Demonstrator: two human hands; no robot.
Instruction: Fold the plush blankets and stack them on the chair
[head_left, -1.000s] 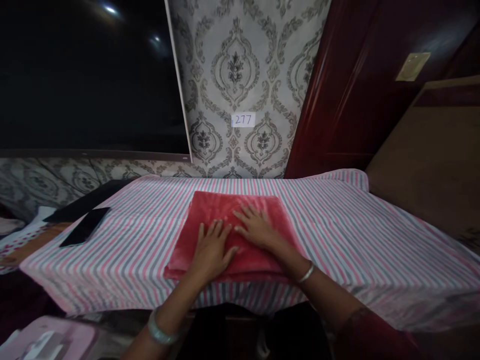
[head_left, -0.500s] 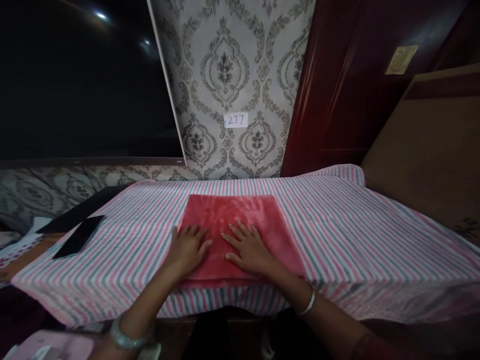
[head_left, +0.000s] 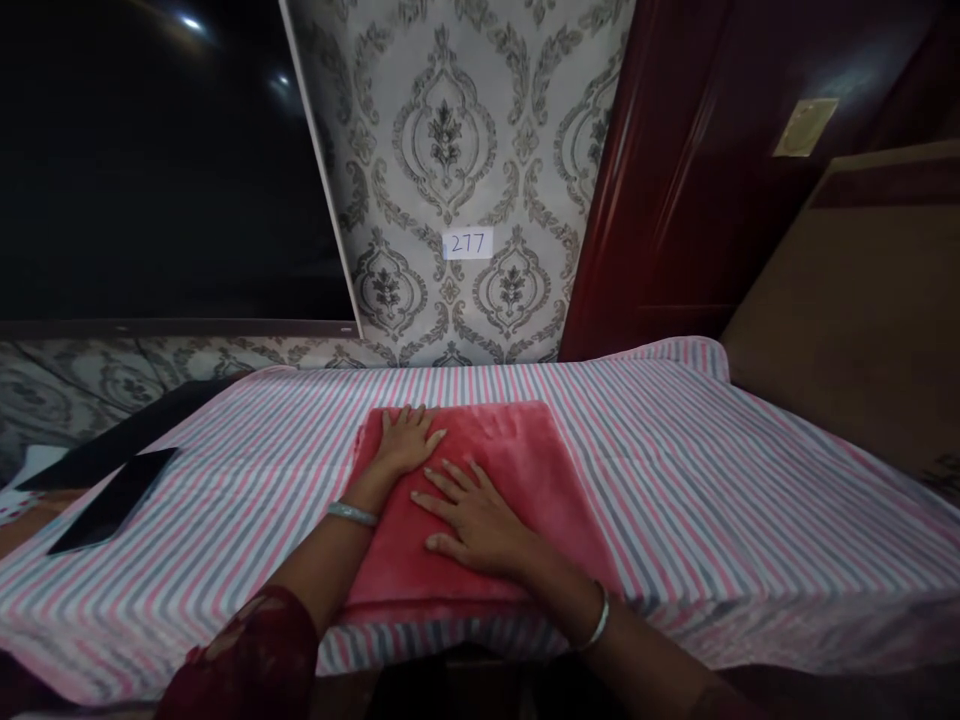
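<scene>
A folded red plush cloth (head_left: 525, 470) lies flat on the striped tablecloth (head_left: 690, 470), its front edge near the table's front edge. My left hand (head_left: 407, 440) rests on the cloth's far left part, palm down with fingers spread. Nearer to me and a little to the right, my right hand (head_left: 472, 520) lies flat on the middle of the cloth, fingers apart. Neither hand grips anything. Faint pressed marks show in the pile beyond my right hand.
A black phone-like slab (head_left: 116, 500) lies on the table's left side. Behind the table are a large dark screen (head_left: 165, 170), patterned wallpaper with a paper label (head_left: 468, 243) reading 277, and a dark red door panel. A big cardboard box (head_left: 862, 310) stands at the right.
My left hand has slid forward and right, from the cloth's left edge toward its far left corner. My right hand stays flat on the cloth. The view has shifted slightly.
</scene>
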